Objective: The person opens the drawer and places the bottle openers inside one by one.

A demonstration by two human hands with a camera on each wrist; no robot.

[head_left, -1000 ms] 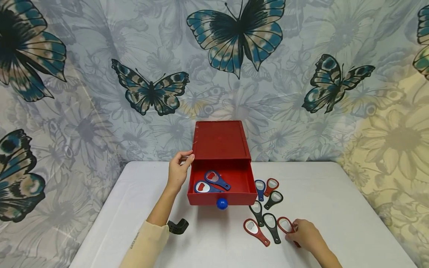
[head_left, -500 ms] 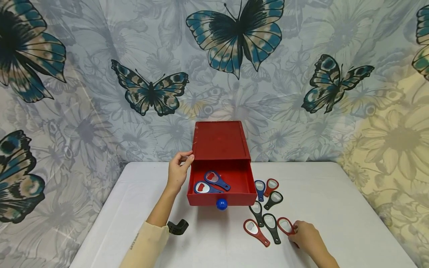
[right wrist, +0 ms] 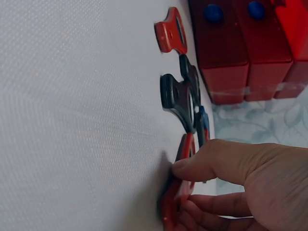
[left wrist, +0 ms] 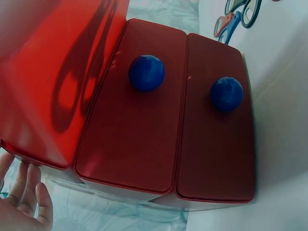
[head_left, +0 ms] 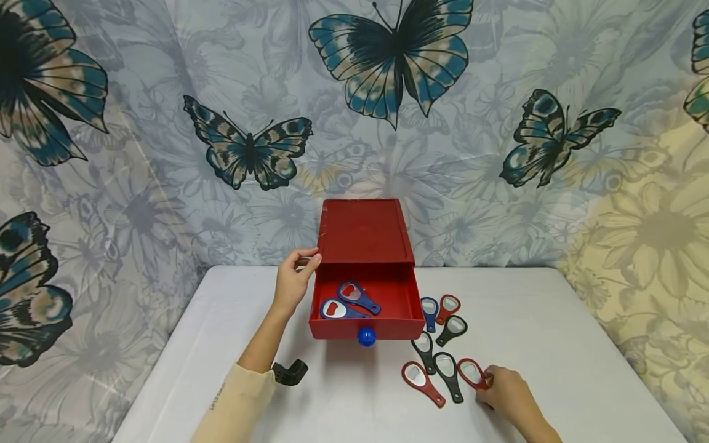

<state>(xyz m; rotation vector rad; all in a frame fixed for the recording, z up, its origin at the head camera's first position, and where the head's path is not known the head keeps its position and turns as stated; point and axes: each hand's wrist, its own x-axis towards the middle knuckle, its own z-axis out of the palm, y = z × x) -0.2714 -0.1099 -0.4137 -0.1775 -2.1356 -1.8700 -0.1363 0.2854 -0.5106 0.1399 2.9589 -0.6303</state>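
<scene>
A red drawer cabinet [head_left: 365, 231] stands at the back of the table, its top drawer [head_left: 399, 295] pulled out. Two blue bottle openers [head_left: 359, 298] lie inside that drawer. My left hand [head_left: 293, 280] rests its fingertips against the cabinet's upper left side; in the left wrist view its fingers [left wrist: 30, 190] are loosely extended beside the cabinet wall. To the right, my right hand [head_left: 506, 391] pinches a red bottle opener [head_left: 471, 373] at its handle, thumb on one side and fingers on the other, low over the cloth. The hand hides most of the handle.
Several more bottle openers lie right of the cabinet: a red one [head_left: 423, 384], a black one [head_left: 447, 374] and a blue one [head_left: 430, 312] among them. Two lower drawers with blue knobs [left wrist: 146, 73] are closed. A black curved object [head_left: 290, 373] sits by the left forearm.
My right hand has shifted slightly along the red bottle opener, and its fingers now cover the handle end that showed before. The left hand stays at the cabinet.
</scene>
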